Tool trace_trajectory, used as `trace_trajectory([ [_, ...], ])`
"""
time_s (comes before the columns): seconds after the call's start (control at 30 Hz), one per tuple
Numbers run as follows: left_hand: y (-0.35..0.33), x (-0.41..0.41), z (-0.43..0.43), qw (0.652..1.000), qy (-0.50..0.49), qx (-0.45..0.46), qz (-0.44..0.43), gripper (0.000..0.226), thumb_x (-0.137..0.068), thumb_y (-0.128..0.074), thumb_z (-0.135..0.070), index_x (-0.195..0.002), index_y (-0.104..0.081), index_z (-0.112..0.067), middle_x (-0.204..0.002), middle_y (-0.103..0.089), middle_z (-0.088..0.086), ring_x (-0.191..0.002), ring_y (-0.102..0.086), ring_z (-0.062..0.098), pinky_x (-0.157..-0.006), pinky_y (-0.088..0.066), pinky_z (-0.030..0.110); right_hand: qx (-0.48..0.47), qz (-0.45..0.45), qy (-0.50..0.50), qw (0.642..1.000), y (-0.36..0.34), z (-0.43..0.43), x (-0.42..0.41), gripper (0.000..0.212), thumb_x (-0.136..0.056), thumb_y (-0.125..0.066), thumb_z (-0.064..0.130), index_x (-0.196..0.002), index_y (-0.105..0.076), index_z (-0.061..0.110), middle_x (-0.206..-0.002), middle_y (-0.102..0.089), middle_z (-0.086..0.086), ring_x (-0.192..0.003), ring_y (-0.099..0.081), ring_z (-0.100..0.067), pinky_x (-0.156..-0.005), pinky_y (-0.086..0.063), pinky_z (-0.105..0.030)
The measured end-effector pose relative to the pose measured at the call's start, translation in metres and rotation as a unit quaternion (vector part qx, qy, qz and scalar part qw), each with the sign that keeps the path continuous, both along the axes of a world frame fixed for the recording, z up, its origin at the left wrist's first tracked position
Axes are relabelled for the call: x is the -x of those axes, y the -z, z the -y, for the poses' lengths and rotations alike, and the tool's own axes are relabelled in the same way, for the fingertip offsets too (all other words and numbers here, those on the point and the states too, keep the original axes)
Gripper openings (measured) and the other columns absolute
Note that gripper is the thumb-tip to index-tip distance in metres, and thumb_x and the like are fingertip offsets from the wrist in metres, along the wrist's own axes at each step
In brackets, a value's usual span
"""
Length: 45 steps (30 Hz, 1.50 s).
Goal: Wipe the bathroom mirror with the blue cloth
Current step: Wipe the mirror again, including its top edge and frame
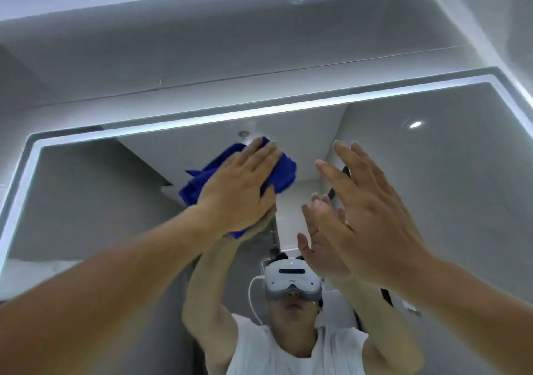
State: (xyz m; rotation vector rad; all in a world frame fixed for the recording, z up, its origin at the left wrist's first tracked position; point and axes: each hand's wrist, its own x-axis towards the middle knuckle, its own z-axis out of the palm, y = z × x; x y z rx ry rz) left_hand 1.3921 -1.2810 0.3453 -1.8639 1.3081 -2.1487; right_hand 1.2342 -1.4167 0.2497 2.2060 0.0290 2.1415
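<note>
Left hand (239, 190) presses blue cloth (284, 172) against mirror (432, 172).

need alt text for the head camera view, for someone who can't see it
A person's left hand presses a blue cloth flat against the upper part of a bathroom mirror edged by a lit strip. The right hand is raised beside it, fingers straight, holding nothing. The mirror reflects both arms and a white headset.

blue cloth (284, 172) bunched, flat on lit-edged mirror (86, 201)
</note>
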Motion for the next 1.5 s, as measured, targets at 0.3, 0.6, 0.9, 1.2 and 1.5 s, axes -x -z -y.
trace_trajectory([
  [0.3, 0.189, -0.036, -0.036, 0.966, -0.102, -0.225, 0.080, 0.100, -0.078, -0.070, -0.048, -0.155, -0.014, -0.016, -0.162, -0.016, 0.003, -0.150, -0.010, 0.022, -0.121, -0.020, 0.042, 0.004, -0.016, -0.005, 1.000, 0.017, -0.019, 0.010, 0.060, -0.089, -0.032, 0.046, -0.147, -0.031, 0.029, -0.160, -0.010, 0.009, -0.141, 0.011, 0.004, -0.106, 0.007, -0.019],
  [0.6, 0.013, -0.022, -0.060, 0.998, -0.016, 0.000, -0.054, 0.062, -0.098, -0.039, -0.043, -0.153, -0.022, -0.018, -0.160, -0.023, 0.004, -0.149, -0.016, 0.025, -0.117, -0.026, 0.052, -0.021, -0.024, -0.005, 0.999, 0.020, -0.023, 0.000, 0.062, -0.089, -0.032, 0.047, -0.148, -0.031, 0.029, -0.160, -0.010, 0.008, -0.146, 0.004, -0.006, -0.108, 0.005, -0.023],
  [0.9, 0.035, -0.017, -0.029, 0.956, 0.048, 0.253, -0.144, 0.061, -0.096, -0.039, -0.035, -0.151, -0.025, -0.014, -0.158, -0.029, 0.006, -0.142, -0.028, 0.032, -0.110, -0.034, 0.048, -0.023, -0.058, 0.013, 0.998, 0.049, -0.030, -0.026, 0.067, -0.087, -0.024, 0.049, -0.148, -0.031, 0.023, -0.160, -0.013, 0.002, -0.147, 0.001, -0.011, -0.117, -0.007, -0.035],
  [1.2, 0.282, -0.030, -0.029, 0.997, -0.007, 0.008, -0.079, 0.077, -0.090, -0.053, -0.045, -0.154, -0.018, -0.021, -0.163, -0.016, 0.001, -0.147, -0.020, 0.030, -0.106, -0.040, 0.049, -0.043, -0.093, -0.029, 0.994, 0.079, -0.048, -0.039, 0.064, -0.090, -0.023, 0.050, -0.148, -0.030, 0.024, -0.161, -0.010, 0.003, -0.147, 0.003, -0.011, -0.117, -0.008, -0.037],
  [1.5, 0.225, -0.049, -0.085, 0.921, -0.079, -0.345, 0.162, 0.071, -0.088, -0.062, -0.036, -0.150, -0.030, -0.024, -0.157, -0.028, 0.001, -0.145, -0.020, 0.032, -0.113, -0.026, 0.049, -0.035, -0.109, -0.047, 0.992, 0.105, -0.035, -0.031, 0.061, -0.092, -0.028, 0.046, -0.148, -0.030, 0.022, -0.161, -0.012, 0.001, -0.148, 0.000, -0.014, -0.118, -0.012, -0.043],
])
